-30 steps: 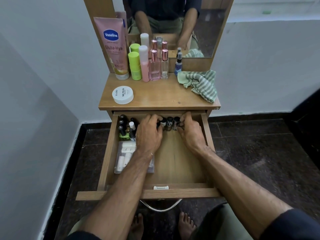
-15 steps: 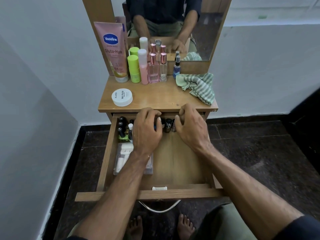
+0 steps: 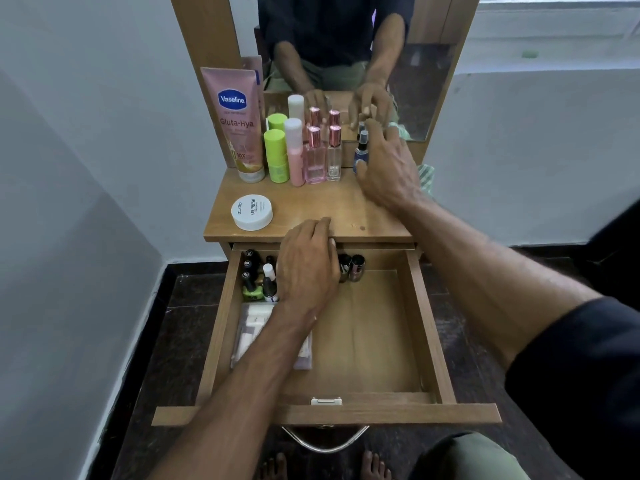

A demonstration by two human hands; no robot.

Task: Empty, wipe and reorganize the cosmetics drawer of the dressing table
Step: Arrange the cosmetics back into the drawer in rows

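Observation:
The wooden drawer (image 3: 426, 327) is pulled out. At its back left stand several dark-capped nail polish bottles (image 3: 252, 278), with two more bottles (image 3: 355, 268) at the back middle. A clear pouch (image 3: 249, 334) lies on the left, under my forearm. My left hand (image 3: 306, 268) rests over the bottles at the drawer's back, fingers bent down and tips hidden. My right hand (image 3: 388, 168) is up on the tabletop (image 3: 329, 202), thumb and fingers curled round a small blue spray bottle (image 3: 362, 150).
Along the mirror stand a pink Vaseline tube (image 3: 235, 123), a green bottle (image 3: 277, 154) and pink perfume bottles (image 3: 315, 157). A white jar (image 3: 251, 212) sits front left. A striped cloth (image 3: 426, 178) is mostly hidden behind my right hand. Bare feet show below the drawer.
My right hand has left the drawer and risen to the blue spray bottle on the tabletop. My left hand stays over the nail polish bottles.

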